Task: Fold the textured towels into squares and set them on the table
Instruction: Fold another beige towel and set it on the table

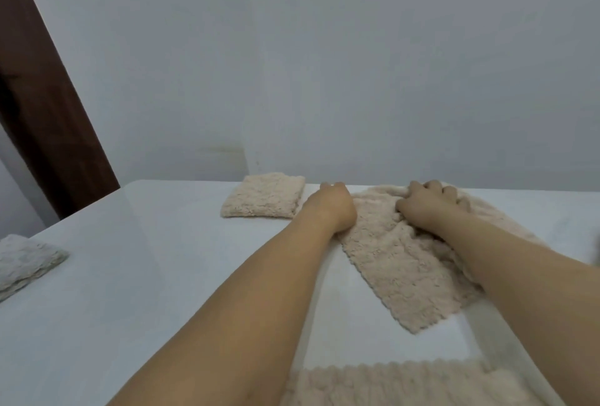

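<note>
Across the white table (130, 276) I've got towels all over the place. Biggest thing going is the beige towel (399, 263) I'm working on, lying partly folded and running diagonally from the far edge back toward me, right of center. Another beige towel (406, 383) sits at the near edge, close to me, not folded yet as far as I can tell. Then there's the finished beige square (264, 196) at the far side, just left of my hands, and a grey folded towel (26, 259) way off at the left edge.

Both hands are at the far end of the towel I'm folding. My left hand (331, 207) is curled at its far left corner, looks like it's pinching the edge, though my fingertips are hidden from this angle. My right hand (428, 201) is bunched into the fabric with fingers curled round a fold.

Handling-wise this stuff seems light, soft and floppy, with a shaggy pile that shouldn't slide much. No stiffness at all, so I reckon corners and edges are the place to grab, otherwise it just sags and the fold goes wonky.
</note>
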Demonstrator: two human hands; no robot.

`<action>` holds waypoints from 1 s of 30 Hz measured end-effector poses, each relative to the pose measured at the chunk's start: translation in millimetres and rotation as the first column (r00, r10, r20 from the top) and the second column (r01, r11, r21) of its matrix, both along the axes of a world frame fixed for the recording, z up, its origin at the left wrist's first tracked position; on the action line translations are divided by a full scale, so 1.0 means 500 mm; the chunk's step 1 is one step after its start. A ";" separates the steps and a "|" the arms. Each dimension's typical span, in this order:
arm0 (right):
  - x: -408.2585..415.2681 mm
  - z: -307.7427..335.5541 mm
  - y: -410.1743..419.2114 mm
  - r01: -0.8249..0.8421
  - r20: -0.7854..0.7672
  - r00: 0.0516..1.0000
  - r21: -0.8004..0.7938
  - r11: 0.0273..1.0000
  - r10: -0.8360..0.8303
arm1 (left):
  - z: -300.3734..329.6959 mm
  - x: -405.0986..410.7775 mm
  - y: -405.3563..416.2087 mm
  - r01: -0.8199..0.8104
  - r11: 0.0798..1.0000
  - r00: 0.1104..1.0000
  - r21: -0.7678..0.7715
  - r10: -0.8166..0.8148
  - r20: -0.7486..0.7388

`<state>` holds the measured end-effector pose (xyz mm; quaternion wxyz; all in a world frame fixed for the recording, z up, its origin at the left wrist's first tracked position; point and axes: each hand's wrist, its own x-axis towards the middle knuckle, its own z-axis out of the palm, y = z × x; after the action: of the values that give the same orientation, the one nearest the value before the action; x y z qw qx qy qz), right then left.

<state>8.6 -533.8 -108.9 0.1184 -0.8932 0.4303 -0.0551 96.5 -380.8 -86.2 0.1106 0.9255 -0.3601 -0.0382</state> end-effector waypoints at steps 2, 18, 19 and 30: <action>-0.004 0.002 0.003 -0.056 0.016 0.998 -0.011 0.998 0.056 | -0.002 -0.001 -0.004 0.009 1.000 0.998 0.009 -0.009 -0.062; -0.147 0.352 0.301 -0.637 0.418 0.627 -0.211 0.742 0.657 | 0.315 -0.136 0.380 -0.137 0.846 0.983 -0.515 0.179 0.032; -0.161 0.372 0.335 -0.650 0.429 0.612 -0.207 0.731 0.665 | 0.338 -0.150 0.421 -0.151 0.828 0.981 -0.540 0.192 0.020; -0.318 0.482 0.632 -0.717 0.176 0.696 0.106 0.689 0.697 | 0.439 -0.323 0.842 -0.298 0.829 0.950 -0.474 0.211 -0.228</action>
<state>-150.4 -218.0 132.2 0.2305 -0.9716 0.0478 -0.0232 -64.9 40.3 133.1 0.3815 0.8978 -0.2201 -0.0048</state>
